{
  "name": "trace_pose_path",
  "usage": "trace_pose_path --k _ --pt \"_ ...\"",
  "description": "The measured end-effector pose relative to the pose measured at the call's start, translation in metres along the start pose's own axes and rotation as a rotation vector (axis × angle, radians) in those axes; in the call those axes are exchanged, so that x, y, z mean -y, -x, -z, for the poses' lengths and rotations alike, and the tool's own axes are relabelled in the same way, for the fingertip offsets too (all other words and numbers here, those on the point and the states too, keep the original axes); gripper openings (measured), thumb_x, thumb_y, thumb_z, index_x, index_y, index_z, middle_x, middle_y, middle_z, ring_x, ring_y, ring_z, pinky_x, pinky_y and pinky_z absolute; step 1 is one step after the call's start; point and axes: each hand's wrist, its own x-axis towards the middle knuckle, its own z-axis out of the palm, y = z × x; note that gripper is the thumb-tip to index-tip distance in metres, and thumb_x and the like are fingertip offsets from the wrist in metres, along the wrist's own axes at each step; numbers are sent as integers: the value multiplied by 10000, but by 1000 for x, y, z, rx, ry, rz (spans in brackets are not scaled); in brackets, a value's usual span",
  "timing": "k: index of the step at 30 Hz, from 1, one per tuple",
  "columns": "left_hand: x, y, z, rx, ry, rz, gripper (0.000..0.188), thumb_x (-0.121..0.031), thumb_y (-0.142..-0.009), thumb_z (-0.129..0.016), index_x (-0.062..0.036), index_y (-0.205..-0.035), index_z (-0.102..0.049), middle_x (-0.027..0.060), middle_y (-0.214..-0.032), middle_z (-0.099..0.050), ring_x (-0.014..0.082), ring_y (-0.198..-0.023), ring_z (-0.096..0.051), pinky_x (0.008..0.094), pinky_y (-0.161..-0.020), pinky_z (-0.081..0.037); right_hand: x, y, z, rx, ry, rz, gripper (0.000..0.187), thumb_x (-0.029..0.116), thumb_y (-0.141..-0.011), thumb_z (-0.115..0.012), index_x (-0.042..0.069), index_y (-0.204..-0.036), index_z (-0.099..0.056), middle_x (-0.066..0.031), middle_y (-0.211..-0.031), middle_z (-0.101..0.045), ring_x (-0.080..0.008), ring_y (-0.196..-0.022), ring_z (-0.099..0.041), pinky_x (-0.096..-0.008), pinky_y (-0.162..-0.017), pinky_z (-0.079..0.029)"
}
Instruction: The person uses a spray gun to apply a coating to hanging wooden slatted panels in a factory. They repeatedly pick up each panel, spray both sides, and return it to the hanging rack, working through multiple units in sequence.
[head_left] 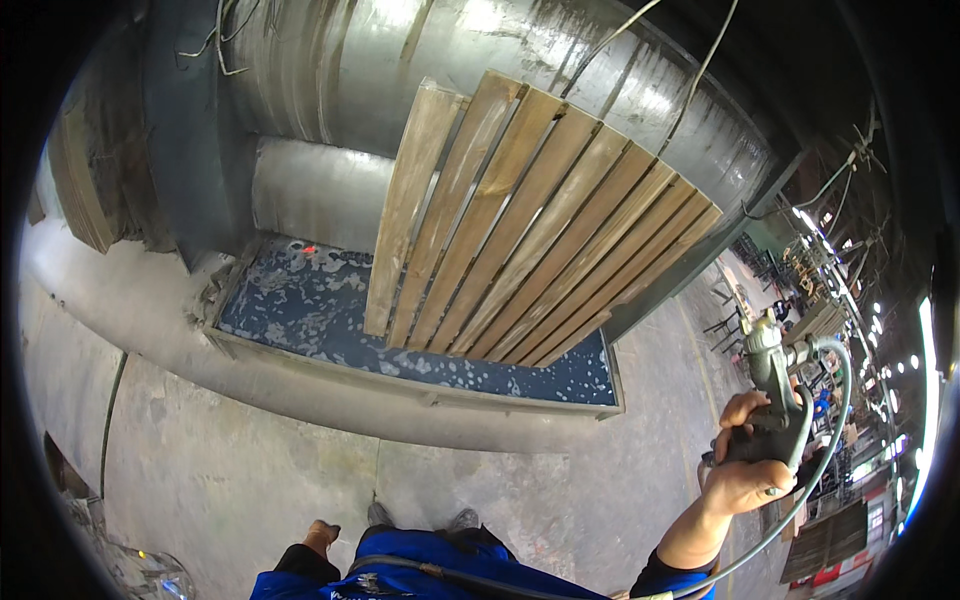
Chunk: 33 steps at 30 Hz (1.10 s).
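Observation:
My right hand (752, 460), raised at the right, is wrapped around the handle of a metal spray gun (770, 375). A grey hose (838, 450) runs from the gun down past my forearm and across my waist. Low at my left side hangs my left hand (323, 535), away from any object; its fingers are too small and bunched to tell. Ahead of me a slatted wooden panel (530, 220) stands tilted over a trough of dark liquid, left of the spray gun and apart from it.
The low trough (420, 385) holds bluish liquid with whitish foam and a small orange-red thing (309, 250). Behind the panel rises a shiny, streaked metal wall (330, 70). Wires (700, 75) hang from above. Boards (80, 180) lean at the left. Concrete floor (470, 480) lies before my feet.

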Motion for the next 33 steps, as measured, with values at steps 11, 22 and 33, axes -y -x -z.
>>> trace_pose_path --k 11,22,33 --pt "-47 6 44 -256 240 -542 459 -451 -957 -539 -66 -1056 -769 179 -1157 -725 349 -1155 -658 418 -1017 -504 -82 135 -81 1051 384 -524 569 448 -906 -763 48 -1303 -675 -264 -1135 -715 -354 -1022 -739 -386 -854 -581" --pt "105 2 -25 -4 261 212 504 -366 -855 -695 90 -1069 -693 248 -1162 -721 293 -1150 -691 398 -935 -550 -7 21 -68 561 -52 9 716 502 -902 -726 -24 -1372 -606 -147 -1085 -754 -160 -797 -715 -279 -743 -570" --pt "9 -23 -9 -372 290 -415 423 -383 -942 -631 20 -924 -758 153 -812 -761 272 -738 -731 387 -741 -556 -39 64 -177 814 84 224 585 443 -869 -786 50 -1290 -684 -205 -944 -749 -284 -776 -759 -369 -680 -604"
